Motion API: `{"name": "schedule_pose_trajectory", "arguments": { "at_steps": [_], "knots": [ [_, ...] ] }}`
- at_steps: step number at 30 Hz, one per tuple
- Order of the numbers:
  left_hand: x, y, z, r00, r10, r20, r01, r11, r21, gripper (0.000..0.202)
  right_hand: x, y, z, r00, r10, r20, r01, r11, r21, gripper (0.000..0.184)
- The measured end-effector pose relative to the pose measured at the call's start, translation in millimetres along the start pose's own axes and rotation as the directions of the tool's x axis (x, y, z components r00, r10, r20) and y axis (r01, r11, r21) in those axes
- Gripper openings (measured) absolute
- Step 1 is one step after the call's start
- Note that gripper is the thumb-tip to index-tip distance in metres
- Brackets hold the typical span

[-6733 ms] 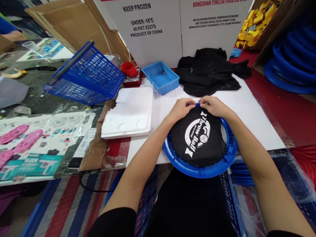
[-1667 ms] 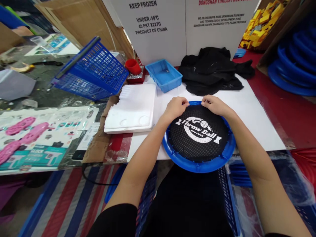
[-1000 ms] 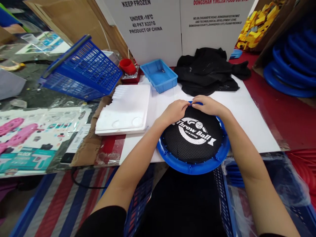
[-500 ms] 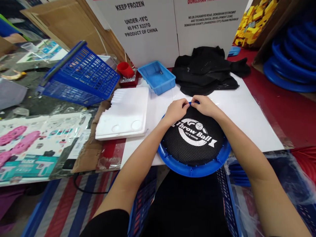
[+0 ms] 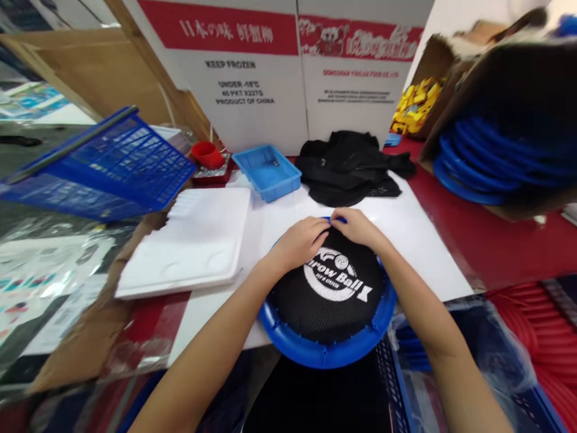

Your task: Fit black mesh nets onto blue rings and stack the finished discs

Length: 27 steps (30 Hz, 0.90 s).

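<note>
A round throw-ball disc (image 5: 324, 355) with a blue plastic rim and a black mesh face lies at the near edge of the white work surface, slightly overhanging it. White "Throw Ball" lettering shows on the mesh. At the disc's far edge, my left hand (image 5: 300, 243) has its fingers curled over the rim and its thumb on the mesh. Close beside it, my right hand (image 5: 356, 227) pinches the same edge between thumb and fingers. The fingertips hide exactly what part of the edge is gripped. Beyond the hands lies a heap of black mesh fabric (image 5: 347, 165).
Left of the disc is a white foam slab (image 5: 193, 240). Behind it stand a blue basket (image 5: 103, 174), a red cup (image 5: 207, 155) and a shallow blue tray (image 5: 270, 174). A carton of blue rings (image 5: 478, 162) is at right, with red rings (image 5: 536, 337) below.
The camera view has tilted up and turned right. My left thumb has spread from its fingers over the mesh, while both hands stay at the disc's far edge.
</note>
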<state>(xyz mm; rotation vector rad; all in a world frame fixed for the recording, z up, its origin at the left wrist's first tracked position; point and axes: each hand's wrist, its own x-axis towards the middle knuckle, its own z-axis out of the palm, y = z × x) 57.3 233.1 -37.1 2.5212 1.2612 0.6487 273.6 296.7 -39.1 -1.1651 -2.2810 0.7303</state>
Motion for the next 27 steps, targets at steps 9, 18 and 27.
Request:
{"name": "schedule_pose_trajectory", "arguments": {
  "at_steps": [9,18,27],
  "knots": [
    [-13,12,6.9,0.983,-0.009,0.183,-0.001,0.999,0.054,0.076,-16,5,-11,0.986,-0.117,0.115,0.138,0.971,-0.197,0.021],
    [-16,5,24.2,0.984,0.032,0.174,-0.069,0.976,0.209,0.083,-12,19,-132,0.930,-0.131,-0.344,0.044,0.967,-0.251,0.028],
    [-14,2,29.1,0.976,0.024,0.215,-0.070,0.975,0.210,0.084,-67,34,-446,0.394,-0.115,-0.912,-0.730,0.564,-0.386,0.063]
  ]
}}
